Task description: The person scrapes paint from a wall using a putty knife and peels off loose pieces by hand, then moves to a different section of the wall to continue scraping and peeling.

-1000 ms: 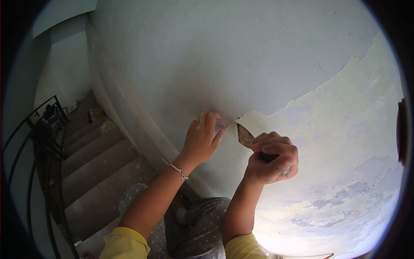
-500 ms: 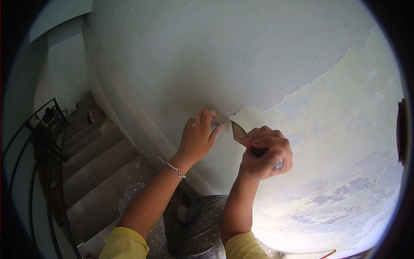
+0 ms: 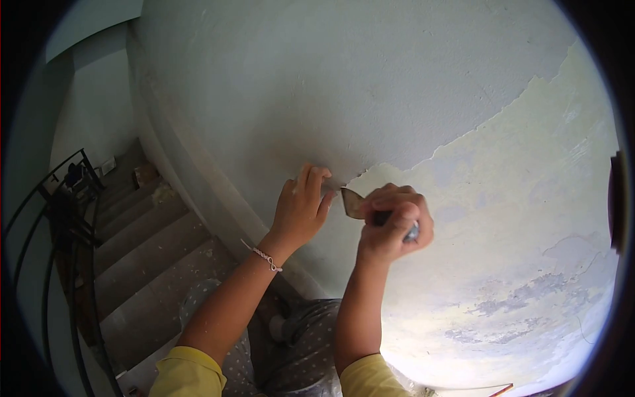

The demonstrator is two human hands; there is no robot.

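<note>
My right hand [image 3: 397,223] is wrapped round the dark handle of a scraper [image 3: 352,202]. The scraper's flat blade points left and lies at the wall, just below the jagged edge of the grey paint layer [image 3: 370,112]. To the right of that edge a paler yellowish surface [image 3: 489,192] is exposed. My left hand [image 3: 303,208] is against the grey wall, left of the blade, with its fingers apart and nothing seen in it. Its fingertips are close to the blade's tip.
Stairs [image 3: 149,248] run down at the left, with a black metal railing [image 3: 47,264] beside them. A brown box-like object [image 3: 145,175] sits on the far steps. A pale ledge [image 3: 218,192] follows the wall's foot. A dark object [image 3: 616,202] is at the right edge.
My right hand and the scraper have moved left, bringing the blade closer to my left hand. The left hand has barely moved.
</note>
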